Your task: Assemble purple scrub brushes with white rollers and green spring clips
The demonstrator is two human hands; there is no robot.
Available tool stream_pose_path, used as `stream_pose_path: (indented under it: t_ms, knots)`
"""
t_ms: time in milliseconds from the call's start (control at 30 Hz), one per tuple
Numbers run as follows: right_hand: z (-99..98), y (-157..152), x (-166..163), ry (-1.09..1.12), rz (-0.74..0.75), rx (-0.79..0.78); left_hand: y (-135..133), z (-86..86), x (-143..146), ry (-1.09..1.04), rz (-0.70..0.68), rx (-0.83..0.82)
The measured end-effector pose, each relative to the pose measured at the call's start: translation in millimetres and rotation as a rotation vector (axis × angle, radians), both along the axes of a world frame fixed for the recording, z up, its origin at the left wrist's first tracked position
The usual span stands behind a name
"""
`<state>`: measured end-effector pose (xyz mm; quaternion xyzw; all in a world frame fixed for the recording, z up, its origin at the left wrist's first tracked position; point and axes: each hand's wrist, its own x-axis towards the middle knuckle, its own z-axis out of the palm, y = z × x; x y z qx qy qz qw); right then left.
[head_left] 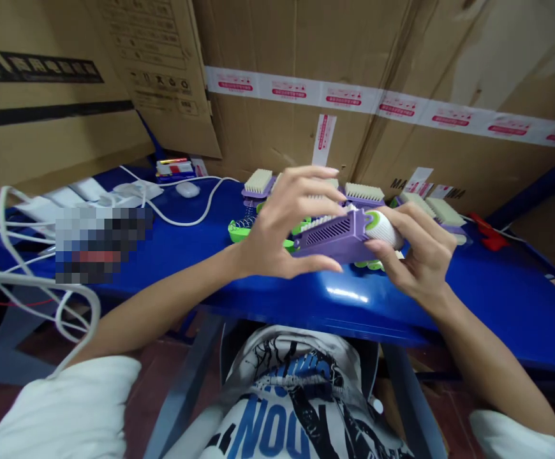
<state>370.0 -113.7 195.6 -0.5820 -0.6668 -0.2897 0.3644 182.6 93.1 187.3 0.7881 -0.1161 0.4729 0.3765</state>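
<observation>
My right hand (pixel 418 255) grips a purple brush (pixel 328 241) by its white ribbed end piece, which has a green ring around it. The brush lies level above the table, its slotted side toward me and pale bristles along its top. Around its other end my left hand (pixel 277 223) is spread, fingers above and thumb below, well apart. Whether the left palm touches the brush is hidden. Behind the hands lie several similar purple brush heads with cream bristles (pixel 258 183). A bright green piece (pixel 239 234) with a metal spring sits beside my left wrist.
The blue table (pixel 392 306) has cardboard walls (pixel 296 38) behind it. White cables (pixel 194 223) and a white oval object (pixel 187 189) are at the left, next to a blurred patch. A red tool (pixel 490 234) lies at the right.
</observation>
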Motion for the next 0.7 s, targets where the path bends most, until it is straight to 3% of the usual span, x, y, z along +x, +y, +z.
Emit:
stream_pose_path:
  t_ms: [100,200,400,533,700]
  knots:
    - [-1.5,0,-5,-0.028,-0.019,-0.02,-10,3.4,2,0.09,-0.091,0.013]
    - [-0.9,1,-5,-0.083,0.009,-0.01,-11,3.1,2,0.131,-0.043,0.004]
    - [-1.5,-2,-11,-0.234,0.146,0.083,-8,2.0,2,0.174,-0.147,0.212]
    - [-9.8,-9,-20,-0.278,0.01,0.135,-18,10.4,-4,0.206,-0.212,0.228]
    - [-17.7,-21,-26,-0.261,-0.104,0.146,-28,23.7,-16,0.268,-0.085,0.19]
